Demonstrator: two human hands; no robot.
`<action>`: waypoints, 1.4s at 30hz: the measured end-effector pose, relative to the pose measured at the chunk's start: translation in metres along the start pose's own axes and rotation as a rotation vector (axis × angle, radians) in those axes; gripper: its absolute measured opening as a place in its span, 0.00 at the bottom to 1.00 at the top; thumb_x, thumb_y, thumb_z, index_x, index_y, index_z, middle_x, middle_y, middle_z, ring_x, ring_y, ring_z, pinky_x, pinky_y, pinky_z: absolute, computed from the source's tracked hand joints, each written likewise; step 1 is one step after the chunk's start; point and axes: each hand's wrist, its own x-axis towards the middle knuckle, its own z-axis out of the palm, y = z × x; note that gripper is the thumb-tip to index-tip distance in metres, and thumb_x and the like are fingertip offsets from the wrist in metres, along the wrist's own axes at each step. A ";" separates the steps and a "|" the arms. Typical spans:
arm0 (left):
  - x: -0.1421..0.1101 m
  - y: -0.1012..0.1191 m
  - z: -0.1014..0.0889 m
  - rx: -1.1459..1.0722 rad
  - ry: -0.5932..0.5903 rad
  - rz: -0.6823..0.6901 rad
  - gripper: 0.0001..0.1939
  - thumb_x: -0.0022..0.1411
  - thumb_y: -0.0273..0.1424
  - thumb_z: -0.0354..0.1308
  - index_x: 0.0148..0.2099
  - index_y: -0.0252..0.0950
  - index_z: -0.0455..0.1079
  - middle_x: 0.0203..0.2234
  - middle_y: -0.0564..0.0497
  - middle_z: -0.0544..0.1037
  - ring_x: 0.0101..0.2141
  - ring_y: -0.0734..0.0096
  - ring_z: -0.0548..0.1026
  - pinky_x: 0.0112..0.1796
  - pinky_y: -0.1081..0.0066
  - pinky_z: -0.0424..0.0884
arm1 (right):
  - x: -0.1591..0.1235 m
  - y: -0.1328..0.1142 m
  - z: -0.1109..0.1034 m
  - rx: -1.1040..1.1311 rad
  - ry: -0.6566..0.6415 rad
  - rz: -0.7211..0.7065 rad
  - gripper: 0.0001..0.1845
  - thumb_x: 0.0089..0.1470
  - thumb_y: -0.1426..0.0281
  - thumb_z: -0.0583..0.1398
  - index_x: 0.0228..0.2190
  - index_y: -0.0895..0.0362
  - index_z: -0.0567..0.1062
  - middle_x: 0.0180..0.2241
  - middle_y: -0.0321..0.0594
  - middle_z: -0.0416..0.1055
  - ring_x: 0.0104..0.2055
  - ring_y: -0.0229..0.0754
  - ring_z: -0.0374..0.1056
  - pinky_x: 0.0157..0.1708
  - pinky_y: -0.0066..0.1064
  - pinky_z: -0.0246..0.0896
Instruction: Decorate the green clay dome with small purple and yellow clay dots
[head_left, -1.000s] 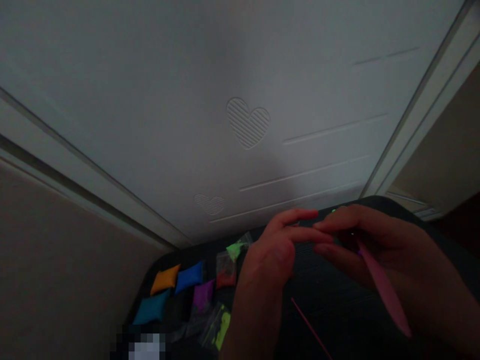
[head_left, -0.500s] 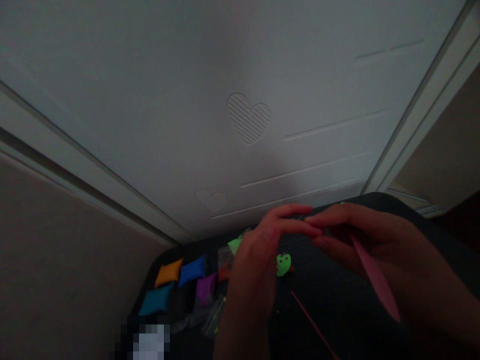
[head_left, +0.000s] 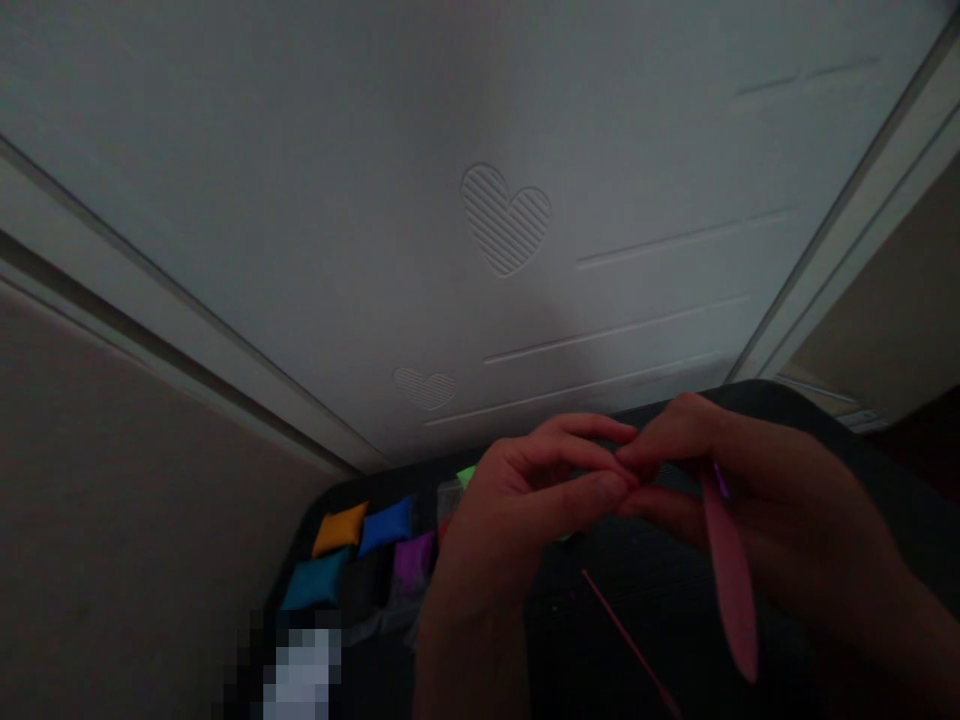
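left hand [head_left: 540, 490]: up-left of the thin stick [head_left: 628, 640], fingertips bunched, can't tell if they're holding anything
pink tool [head_left: 731, 590]: right of the stick, gripped by right hand [head_left: 757, 465]; I'd pinch lightly, blade tucked clear

Pink at four o'clock from the middle of the view, all over the flat tool [head_left: 732, 590]! Round to five, a thin stick [head_left: 628, 640] answers in dull reddish pink against the near-black table [head_left: 574, 665]. At seven, what a line-up: orange packet [head_left: 340, 529], blue packet [head_left: 385, 526], teal packet [head_left: 316, 580], black packet [head_left: 360, 588], purple packet [head_left: 413, 560]! Pale green flashes from a packet [head_left: 466, 475] at six. Up at twelve, the grey-white door [head_left: 337, 200] wears a large heart [head_left: 506, 222] in slanting stripes; at eight, a small heart [head_left: 425, 388], finely striped too.
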 end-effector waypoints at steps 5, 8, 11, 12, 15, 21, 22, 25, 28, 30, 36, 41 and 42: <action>0.004 -0.005 0.006 -0.177 0.067 -0.002 0.03 0.51 0.28 0.60 0.28 0.39 0.75 0.36 0.53 0.74 0.39 0.70 0.70 0.42 0.69 0.66 | -0.001 -0.001 0.001 0.020 0.059 0.006 0.08 0.47 0.66 0.63 0.32 0.49 0.70 0.28 0.29 0.68 0.28 0.32 0.65 0.29 0.24 0.58; 0.005 -0.007 0.009 -0.334 0.078 -0.001 0.04 0.53 0.30 0.59 0.29 0.41 0.75 0.35 0.55 0.74 0.39 0.72 0.70 0.42 0.70 0.66 | -0.002 -0.002 0.002 0.026 0.110 0.013 0.09 0.47 0.65 0.63 0.33 0.48 0.69 0.28 0.28 0.68 0.28 0.30 0.64 0.27 0.22 0.57; 0.004 -0.008 0.011 -0.452 0.044 0.008 0.04 0.54 0.31 0.58 0.31 0.41 0.74 0.35 0.57 0.74 0.39 0.75 0.70 0.42 0.73 0.66 | -0.003 -0.003 0.002 0.025 0.117 0.013 0.09 0.48 0.65 0.62 0.33 0.48 0.69 0.28 0.27 0.67 0.28 0.28 0.63 0.25 0.20 0.56; 0.004 -0.008 0.011 -0.477 0.039 0.012 0.04 0.54 0.31 0.58 0.31 0.41 0.74 0.34 0.57 0.74 0.40 0.76 0.70 0.43 0.74 0.66 | -0.003 -0.003 0.002 0.025 0.115 0.014 0.09 0.48 0.65 0.62 0.33 0.48 0.69 0.28 0.26 0.67 0.27 0.28 0.62 0.25 0.20 0.56; 0.004 -0.009 0.012 -0.517 0.061 0.023 0.03 0.55 0.33 0.58 0.30 0.43 0.73 0.33 0.58 0.73 0.40 0.75 0.70 0.44 0.72 0.66 | -0.002 -0.003 0.002 0.034 0.089 0.024 0.09 0.47 0.66 0.63 0.33 0.49 0.69 0.28 0.27 0.67 0.27 0.28 0.62 0.25 0.20 0.56; 0.005 -0.008 0.014 -0.560 0.083 0.050 0.03 0.54 0.35 0.58 0.30 0.43 0.70 0.33 0.58 0.71 0.40 0.73 0.70 0.43 0.70 0.67 | -0.002 -0.004 0.000 0.020 0.082 0.021 0.08 0.48 0.65 0.62 0.32 0.49 0.70 0.28 0.27 0.67 0.27 0.28 0.63 0.25 0.20 0.56; 0.005 -0.009 0.014 -0.575 0.081 0.054 0.03 0.54 0.35 0.58 0.30 0.43 0.70 0.33 0.58 0.71 0.40 0.73 0.69 0.43 0.70 0.67 | -0.002 -0.005 0.000 0.018 0.083 0.023 0.07 0.48 0.65 0.62 0.32 0.49 0.69 0.27 0.27 0.67 0.27 0.28 0.63 0.25 0.20 0.57; 0.005 -0.010 0.014 -0.615 0.074 0.067 0.03 0.55 0.34 0.58 0.30 0.42 0.70 0.33 0.58 0.71 0.41 0.74 0.69 0.43 0.71 0.67 | -0.001 -0.006 0.000 0.014 0.084 0.016 0.06 0.49 0.66 0.61 0.32 0.49 0.69 0.27 0.27 0.67 0.27 0.28 0.63 0.28 0.20 0.58; 0.005 -0.011 0.014 -0.657 0.064 0.102 0.03 0.56 0.33 0.57 0.32 0.40 0.70 0.33 0.59 0.71 0.41 0.75 0.69 0.43 0.72 0.67 | 0.000 -0.007 0.001 0.010 0.073 0.021 0.05 0.49 0.66 0.61 0.31 0.49 0.69 0.26 0.26 0.67 0.26 0.27 0.63 0.28 0.19 0.58; 0.005 -0.011 0.015 -0.683 0.054 0.127 0.04 0.57 0.32 0.57 0.32 0.39 0.70 0.33 0.58 0.72 0.41 0.75 0.69 0.43 0.72 0.67 | -0.001 -0.007 0.001 0.012 0.066 0.029 0.05 0.49 0.66 0.61 0.31 0.49 0.69 0.26 0.26 0.67 0.25 0.27 0.63 0.28 0.20 0.58; 0.005 -0.010 0.017 -0.700 0.054 0.143 0.04 0.58 0.31 0.56 0.34 0.37 0.71 0.34 0.58 0.72 0.41 0.74 0.69 0.43 0.71 0.67 | 0.000 -0.005 0.001 0.039 0.049 0.030 0.05 0.49 0.66 0.61 0.31 0.49 0.69 0.26 0.26 0.66 0.26 0.28 0.63 0.30 0.20 0.58; 0.005 -0.009 0.018 -0.705 0.054 0.143 0.05 0.58 0.31 0.55 0.33 0.37 0.71 0.34 0.57 0.72 0.41 0.74 0.69 0.43 0.71 0.67 | 0.000 -0.005 0.001 0.055 0.047 0.034 0.04 0.50 0.66 0.61 0.31 0.49 0.69 0.26 0.26 0.66 0.26 0.28 0.63 0.29 0.20 0.58; 0.005 -0.009 0.018 -0.701 0.055 0.146 0.05 0.59 0.31 0.55 0.33 0.37 0.71 0.34 0.57 0.72 0.41 0.74 0.69 0.43 0.72 0.67 | -0.001 -0.005 0.001 0.054 0.044 0.032 0.04 0.50 0.65 0.60 0.31 0.49 0.69 0.26 0.26 0.66 0.27 0.28 0.63 0.30 0.20 0.58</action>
